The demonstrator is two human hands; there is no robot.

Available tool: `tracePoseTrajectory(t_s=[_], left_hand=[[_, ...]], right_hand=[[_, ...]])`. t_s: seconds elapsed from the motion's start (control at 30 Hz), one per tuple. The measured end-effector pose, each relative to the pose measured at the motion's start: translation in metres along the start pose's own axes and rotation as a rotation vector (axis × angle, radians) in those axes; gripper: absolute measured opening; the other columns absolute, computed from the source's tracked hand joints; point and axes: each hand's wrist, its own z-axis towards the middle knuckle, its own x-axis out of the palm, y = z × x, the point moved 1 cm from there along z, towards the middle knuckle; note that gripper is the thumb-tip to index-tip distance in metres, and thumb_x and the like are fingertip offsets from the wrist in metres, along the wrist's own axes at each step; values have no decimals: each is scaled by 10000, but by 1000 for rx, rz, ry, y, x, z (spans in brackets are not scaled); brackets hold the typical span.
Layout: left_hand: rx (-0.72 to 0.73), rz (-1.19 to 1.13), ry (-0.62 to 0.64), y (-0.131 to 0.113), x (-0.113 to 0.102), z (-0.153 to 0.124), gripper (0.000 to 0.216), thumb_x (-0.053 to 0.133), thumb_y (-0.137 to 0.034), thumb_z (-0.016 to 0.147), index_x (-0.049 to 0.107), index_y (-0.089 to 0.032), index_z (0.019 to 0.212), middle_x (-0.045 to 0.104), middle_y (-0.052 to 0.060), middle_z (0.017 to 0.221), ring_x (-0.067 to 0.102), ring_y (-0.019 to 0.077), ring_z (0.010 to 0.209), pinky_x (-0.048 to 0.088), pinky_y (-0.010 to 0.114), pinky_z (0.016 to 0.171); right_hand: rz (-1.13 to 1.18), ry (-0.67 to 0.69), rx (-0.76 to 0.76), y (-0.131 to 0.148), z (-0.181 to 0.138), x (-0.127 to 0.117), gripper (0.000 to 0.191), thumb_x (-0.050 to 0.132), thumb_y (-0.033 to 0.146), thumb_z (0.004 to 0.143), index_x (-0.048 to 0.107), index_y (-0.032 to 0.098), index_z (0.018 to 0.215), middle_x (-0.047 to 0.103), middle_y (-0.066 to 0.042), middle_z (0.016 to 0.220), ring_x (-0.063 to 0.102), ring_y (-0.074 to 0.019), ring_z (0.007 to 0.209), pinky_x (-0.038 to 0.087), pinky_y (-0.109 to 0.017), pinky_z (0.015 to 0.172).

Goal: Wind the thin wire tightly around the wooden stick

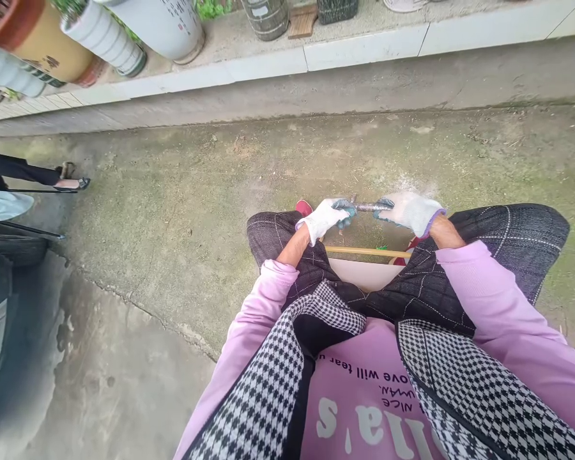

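In the head view, a short silvery, ridged rod spans the gap between my two hands. Its exact kind is too small to make out. My left hand, in a white glove with blue-green fingertips, closes round one end. The other end is gripped by my right hand in a similar glove with a purple cuff. Both ends of the rod are hidden by the fingers. Below the hands, a thin yellowish bar lies crosswise between my knees, beside a pale flat surface.
A low ledge with several potted plants runs along the far side. Whitish powder marks the concrete ground near my right hand. At the left are another person's leg and a car wheel.
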Motion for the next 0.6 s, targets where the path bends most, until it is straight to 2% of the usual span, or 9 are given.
tracePoseTrajectory(t_s=[0.1, 0.17, 0.27, 0.33, 0.4, 0.47, 0.53, 0.6], left_hand=[[29, 32, -66, 5, -7, 2, 88, 749, -95, 974, 779, -152, 914, 662, -55, 648, 584, 96, 579, 457, 199, 574], [47, 98, -92, 9, -8, 2, 96, 753, -93, 976, 794, -151, 912, 654, -61, 648, 551, 91, 575, 424, 198, 559], [52, 120, -74, 12, -1, 0, 67, 787, -103, 966, 809, -151, 926, 675, -54, 669, 558, 88, 592, 418, 193, 566], [43, 34, -41, 11, 4, 1, 34, 805, -130, 967, 825, -148, 987, 707, -39, 705, 606, 101, 616, 470, 201, 597], [51, -66, -32, 8, 4, 3, 73, 808, -147, 965, 830, -140, 1034, 763, -10, 773, 677, 121, 673, 569, 232, 694], [97, -68, -65, 2, -3, 2, 88, 799, -117, 947, 837, -138, 1023, 834, 33, 893, 769, 150, 819, 649, 275, 884], [166, 72, -160, -6, -13, -6, 139, 776, -66, 930, 858, -155, 998, 883, 69, 1050, 828, 201, 1058, 644, 309, 1088], [227, 291, -322, -20, -18, -26, 206, 761, -57, 938, 890, -189, 1030, 887, 90, 1181, 812, 265, 1276, 611, 342, 1207]], right_hand=[[78, -42, -13, -11, 2, 1, 153, 799, 345, 1039, 870, 224, 978, 859, -131, 912, 725, -285, 799, 493, -389, 720], [114, -33, -13, -18, 4, 1, 157, 848, 339, 989, 832, 245, 864, 794, -98, 781, 694, -277, 729, 475, -391, 683], [146, -86, 13, -20, 4, 1, 156, 873, 337, 952, 811, 239, 848, 720, -70, 704, 655, -253, 701, 456, -377, 666], [273, -147, 27, -15, 2, 1, 152, 859, 350, 969, 803, 226, 902, 679, -39, 694, 612, -218, 682, 442, -349, 652], [554, -138, 23, -5, -4, 2, 200, 844, 410, 995, 787, 221, 962, 632, -1, 685, 555, -182, 629, 429, -321, 608], [874, -68, -15, 4, -10, 3, 298, 866, 496, 976, 767, 215, 983, 606, 22, 686, 511, -153, 580, 413, -297, 554], [1074, -20, -77, 10, -14, 3, 394, 933, 554, 910, 770, 202, 982, 602, 29, 692, 492, -135, 565, 393, -278, 522], [1143, -37, -126, 11, -17, 3, 453, 987, 575, 860, 791, 187, 988, 602, 29, 692, 485, -127, 568, 372, -268, 512]])
